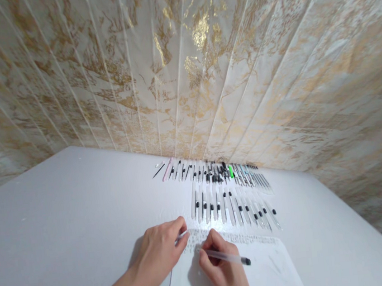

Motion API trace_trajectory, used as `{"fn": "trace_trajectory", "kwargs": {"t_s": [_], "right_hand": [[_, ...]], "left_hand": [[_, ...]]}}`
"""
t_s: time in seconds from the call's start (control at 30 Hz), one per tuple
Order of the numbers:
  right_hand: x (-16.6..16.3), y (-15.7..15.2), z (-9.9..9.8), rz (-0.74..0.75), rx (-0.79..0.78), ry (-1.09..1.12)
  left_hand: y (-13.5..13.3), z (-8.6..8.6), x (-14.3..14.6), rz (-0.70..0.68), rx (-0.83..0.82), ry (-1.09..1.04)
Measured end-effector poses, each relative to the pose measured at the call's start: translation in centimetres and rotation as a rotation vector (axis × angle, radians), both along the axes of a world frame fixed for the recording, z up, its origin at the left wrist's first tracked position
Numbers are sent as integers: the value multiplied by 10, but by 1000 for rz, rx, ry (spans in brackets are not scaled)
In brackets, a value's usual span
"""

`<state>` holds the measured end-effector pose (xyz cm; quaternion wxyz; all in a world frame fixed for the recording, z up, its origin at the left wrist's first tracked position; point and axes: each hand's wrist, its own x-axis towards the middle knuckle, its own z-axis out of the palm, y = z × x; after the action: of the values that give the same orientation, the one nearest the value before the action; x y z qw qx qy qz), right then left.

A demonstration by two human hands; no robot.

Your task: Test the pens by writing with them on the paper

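My right hand (224, 267) is closed round a pen (225, 256) with a translucent barrel and a black end. The pen slants, its black end pointing right and its writing end hidden by my fingers. Under that hand lies a white sheet (269, 276) with rows of small dark marks along its upper edge. My left hand (164, 243) rests at the sheet's upper left corner. Its thumb and index finger pinch something thin and pale, mostly covered, which I cannot make out.
Beyond the sheet lies a row of pale pens (224, 207) with black caps. Farther back, several more pens and refills lie against the wall, among them a pink pen (167, 169) and a bright green piece (231, 171). A gold-patterned covering (176, 71) rises behind the white table (65, 220).
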<state>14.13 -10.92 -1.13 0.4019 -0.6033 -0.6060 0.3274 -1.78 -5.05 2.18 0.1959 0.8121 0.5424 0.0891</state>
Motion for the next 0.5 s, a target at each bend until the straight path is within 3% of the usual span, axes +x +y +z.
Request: {"fn": "trace_trajectory", "kwargs": {"t_s": [0.5], "right_hand": [[-1, 0, 2, 2, -23, 14]], "left_hand": [[0, 1, 1, -8, -4, 16]]}}
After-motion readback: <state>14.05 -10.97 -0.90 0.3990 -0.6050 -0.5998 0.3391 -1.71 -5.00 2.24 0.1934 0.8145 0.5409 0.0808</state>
